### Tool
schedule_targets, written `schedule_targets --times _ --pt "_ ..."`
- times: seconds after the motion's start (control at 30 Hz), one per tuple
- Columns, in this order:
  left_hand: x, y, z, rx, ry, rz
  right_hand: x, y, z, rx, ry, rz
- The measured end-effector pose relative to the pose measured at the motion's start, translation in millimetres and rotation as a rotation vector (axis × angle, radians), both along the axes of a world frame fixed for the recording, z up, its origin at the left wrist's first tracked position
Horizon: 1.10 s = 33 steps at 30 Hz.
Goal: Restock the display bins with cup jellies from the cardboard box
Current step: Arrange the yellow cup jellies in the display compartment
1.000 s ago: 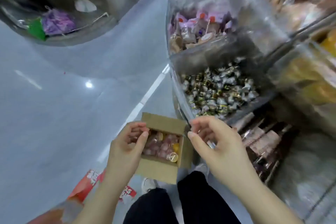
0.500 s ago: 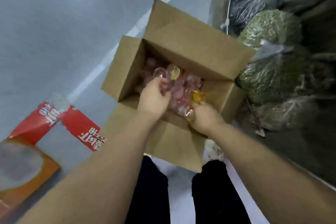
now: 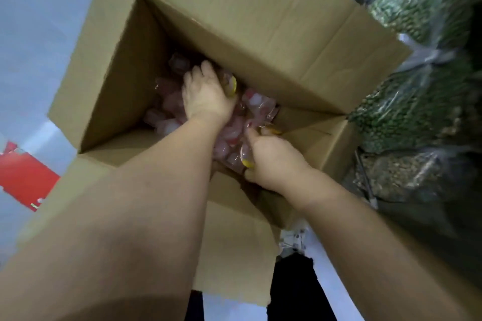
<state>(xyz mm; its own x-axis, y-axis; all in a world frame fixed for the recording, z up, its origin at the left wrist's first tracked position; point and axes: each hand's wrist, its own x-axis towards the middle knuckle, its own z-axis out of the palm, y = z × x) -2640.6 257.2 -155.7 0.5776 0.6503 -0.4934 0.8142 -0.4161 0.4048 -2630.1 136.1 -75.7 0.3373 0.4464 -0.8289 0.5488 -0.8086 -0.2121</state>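
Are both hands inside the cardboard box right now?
Yes, the left hand and right hand are both down among the cup jellies in the open cardboard box.

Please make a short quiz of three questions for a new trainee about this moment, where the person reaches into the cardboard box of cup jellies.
1. True or false: both hands are inside the cardboard box.
2. Which colour are most cup jellies in the box? A) green B) pink C) blue
3. What lies to the right of the box?

Key
1. True. The left hand and the right hand are both down among the jellies.
2. B. Most are pink; a few show yellow.
3. Clear plastic bags filled with small green pieces.
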Motion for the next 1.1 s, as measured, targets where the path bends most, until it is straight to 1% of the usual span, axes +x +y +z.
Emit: schedule_targets --times 0.07,0.13,0.2,0.27,0.33,0.4,0.5,0.6,0.7,0.8,0.9,0.97,1.1 --pt "-15 11 33 -0.109 -0.119 0.081 2 -2 21 0.15 -0.022 -0.265" --pt "-38 20 82 -0.209 -0.26 0.127 1 -1 52 0.28 0.045 -0.57" --pt "-61 28 141 -0.318 -0.355 0.163 -5 5 95 0.418 0.121 -0.803" --pt "-77 35 210 -0.425 -0.429 0.233 -11 16 152 0.559 0.165 -0.946" --pt "-85 41 287 -0.432 -0.508 0.238 -15 25 221 0.686 0.196 -1.028" --pt "-86 43 367 -0.418 -0.575 0.201 -17 28 298 0.794 0.198 -1.053" --pt "-73 38 481 -0.442 -0.711 0.109 -15 20 415 0.936 0.116 -1.009" --pt "-51 19 580 -0.49 -0.83 -0.065 -13 -2 515 1.034 -0.025 -1.029" --pt "-32 -9 654 -0.541 -0.906 -0.243 -13 -36 592 1.095 -0.204 -1.044" --pt "-14 -41 710 -0.618 -0.975 -0.371 -12 -77 650 1.165 -0.371 -0.989" --pt "4 -79 750 -0.675 -1.028 -0.469 -11 -115 691 1.232 -0.539 -0.925" --pt "17 -104 768 -0.717 -1.03 -0.516 -7 -139 708 1.271 -0.613 -0.916" --pt "46 -151 791 -0.727 -1.03 -0.649 7 -187 726 1.28 -0.687 -0.961"
